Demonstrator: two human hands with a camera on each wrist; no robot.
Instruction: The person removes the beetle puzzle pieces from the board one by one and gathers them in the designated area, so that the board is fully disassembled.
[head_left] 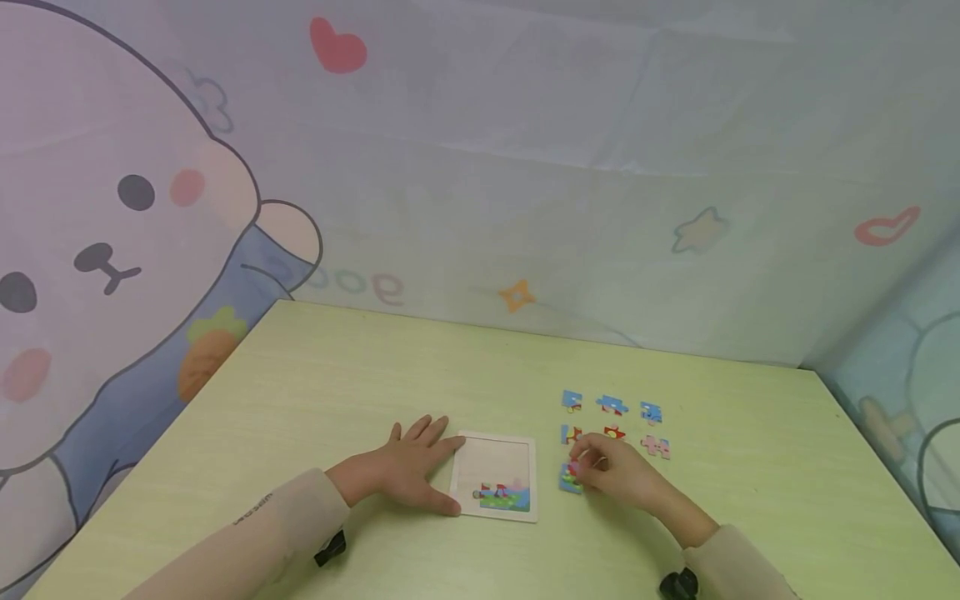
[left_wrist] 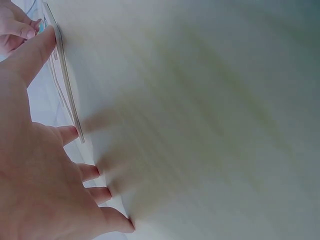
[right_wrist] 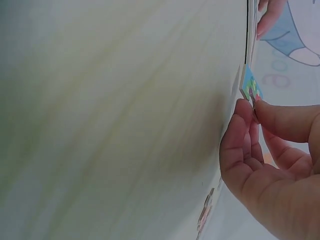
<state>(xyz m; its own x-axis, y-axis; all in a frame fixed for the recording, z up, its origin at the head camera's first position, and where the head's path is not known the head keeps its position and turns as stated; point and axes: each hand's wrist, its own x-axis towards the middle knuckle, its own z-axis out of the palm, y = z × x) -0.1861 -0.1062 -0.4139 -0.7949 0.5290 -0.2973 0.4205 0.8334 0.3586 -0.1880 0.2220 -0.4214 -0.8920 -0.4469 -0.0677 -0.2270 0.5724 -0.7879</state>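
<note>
My right hand (head_left: pixel 618 473) pinches a jigsaw piece (head_left: pixel 569 477) with blue, green and red on it, between thumb and curled fingers. In the right wrist view that piece (right_wrist: pixel 250 84) is tilted up at the fingertips. To its left lies a square puzzle frame (head_left: pixel 494 436) with a pale rim, its lower part filled by joined pieces (head_left: pixel 504 497) in green, blue and pink. My left hand (head_left: pixel 408 467) is spread beside the frame, thumb and index finger at its left rim. The left wrist view shows the thumb (left_wrist: pixel 37 52) against the frame's edge.
Beyond the right hand, several loose jigsaw pieces lie in rough rows, among them a blue one (head_left: pixel 612 405) and a pink one (head_left: pixel 656 447). The light green table (head_left: pixel 337 367) ends at a printed cloth backdrop (head_left: pixel 480 208).
</note>
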